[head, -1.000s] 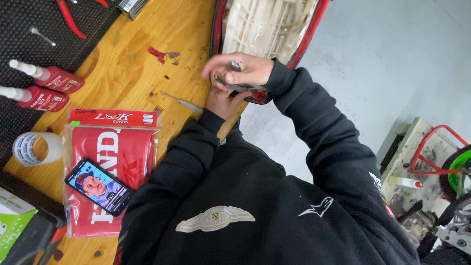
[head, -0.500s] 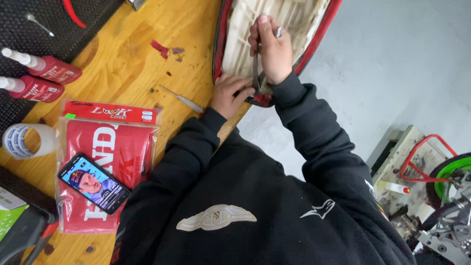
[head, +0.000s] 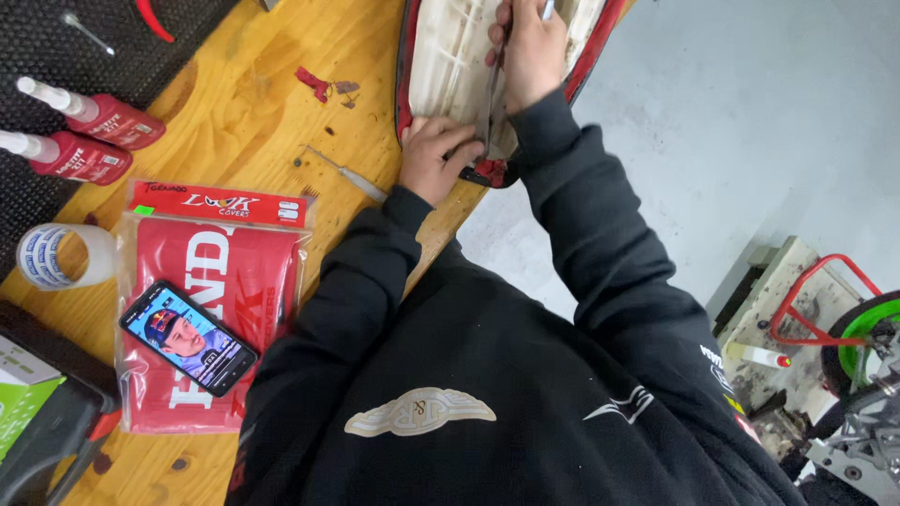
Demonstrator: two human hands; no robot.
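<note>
A white plastic seat pan [head: 450,56] with a red cover edge [head: 405,66] lies at the far edge of the wooden bench [head: 244,122]. My left hand [head: 433,155] grips the pan's near end, fingers curled beside a red flap [head: 491,172]. My right hand [head: 531,52] rests further up the pan, closed around a slim metal tool [head: 493,94] whose shaft runs down towards my left hand. Black sleeves cover both arms.
A thin metal pick [head: 349,174] and red scraps [head: 314,82] lie on the bench. Left of them are two red bottles [head: 89,136], a tape roll [head: 58,255], a red bagged cover [head: 211,300] bearing a phone [head: 187,339], and a black mat [head: 56,56]. A red stand [head: 816,300] is on the grey floor.
Both hands have moved from the bench's edge up onto the seat pan. The right hand reached furthest, with the tool now laid along the pan.
</note>
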